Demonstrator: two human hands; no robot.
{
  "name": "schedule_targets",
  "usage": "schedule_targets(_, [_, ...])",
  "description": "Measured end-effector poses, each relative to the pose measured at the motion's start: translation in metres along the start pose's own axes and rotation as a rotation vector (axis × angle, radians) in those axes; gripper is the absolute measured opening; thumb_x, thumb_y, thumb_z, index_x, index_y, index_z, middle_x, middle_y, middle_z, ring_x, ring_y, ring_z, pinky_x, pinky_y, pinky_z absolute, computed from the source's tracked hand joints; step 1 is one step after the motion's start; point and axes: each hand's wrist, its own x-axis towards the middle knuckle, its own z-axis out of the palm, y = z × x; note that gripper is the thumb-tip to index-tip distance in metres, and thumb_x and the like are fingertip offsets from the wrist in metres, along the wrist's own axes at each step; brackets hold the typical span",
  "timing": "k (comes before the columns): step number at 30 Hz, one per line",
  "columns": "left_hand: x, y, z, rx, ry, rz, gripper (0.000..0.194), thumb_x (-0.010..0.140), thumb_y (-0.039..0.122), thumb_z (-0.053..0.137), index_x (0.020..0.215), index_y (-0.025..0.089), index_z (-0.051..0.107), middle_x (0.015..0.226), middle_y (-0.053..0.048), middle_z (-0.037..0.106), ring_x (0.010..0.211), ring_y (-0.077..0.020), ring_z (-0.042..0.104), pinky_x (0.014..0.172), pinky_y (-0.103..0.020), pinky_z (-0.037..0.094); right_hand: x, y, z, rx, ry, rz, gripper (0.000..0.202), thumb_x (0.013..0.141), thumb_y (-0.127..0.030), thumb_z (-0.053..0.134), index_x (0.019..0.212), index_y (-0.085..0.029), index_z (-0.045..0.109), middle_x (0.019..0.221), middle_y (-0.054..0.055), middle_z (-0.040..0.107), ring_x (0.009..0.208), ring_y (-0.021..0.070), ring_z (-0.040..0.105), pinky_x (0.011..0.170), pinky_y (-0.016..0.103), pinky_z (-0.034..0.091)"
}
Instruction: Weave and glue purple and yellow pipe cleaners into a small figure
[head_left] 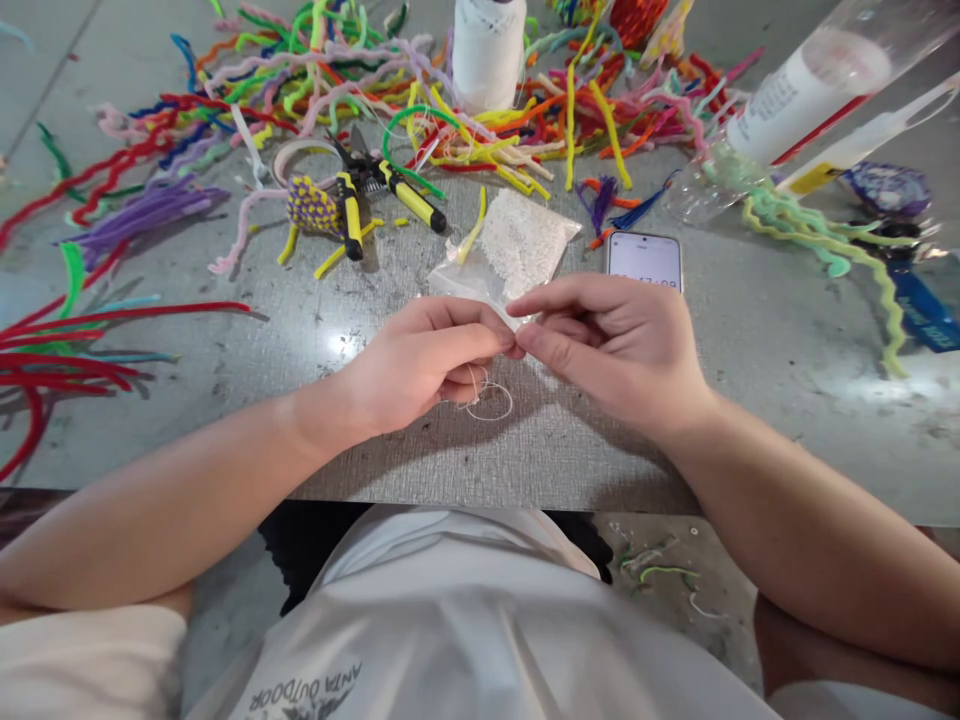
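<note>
Above the table's front part, my left hand [420, 360] and my right hand [622, 350] meet fingertip to fingertip. Both are closed in a pinch. A thin white thread [491, 418] hangs in a loop from the lower fingers of my left hand. What sits between my right thumb and forefinger is too small to make out. Just behind the fingertips lies a clear plastic bag of small clear beads [521, 240], its near end partly hidden by my hands. A phone [645, 258] with a lit screen lies behind my right hand, partly covered by it.
Black-and-yellow pliers [350, 215] lie beside a purple-and-yellow woven piece [313, 205]. A white thread spool [489, 55] stands among many coloured pipe cleaners [262, 75]. Red stems [67, 350] lie at left; a clear plastic cylinder [817, 90] is at right.
</note>
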Motion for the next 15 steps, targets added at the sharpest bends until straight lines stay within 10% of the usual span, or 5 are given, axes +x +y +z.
schedule_targets(15, [-0.003, -0.007, -0.004, 0.238, 0.058, 0.165, 0.019, 0.082, 0.016, 0.075, 0.066, 0.016, 0.065, 0.066, 0.003, 0.056, 0.054, -0.0044, 0.044, 0.049, -0.018, 0.033, -0.005, -0.002, 0.015, -0.132, -0.014, -0.033, 0.042, 0.107, -0.038, 0.067, 0.069, -0.022, 0.057, 0.058, -0.002, 0.049, 0.059, 0.0126, 0.041, 0.056, 0.031, 0.029])
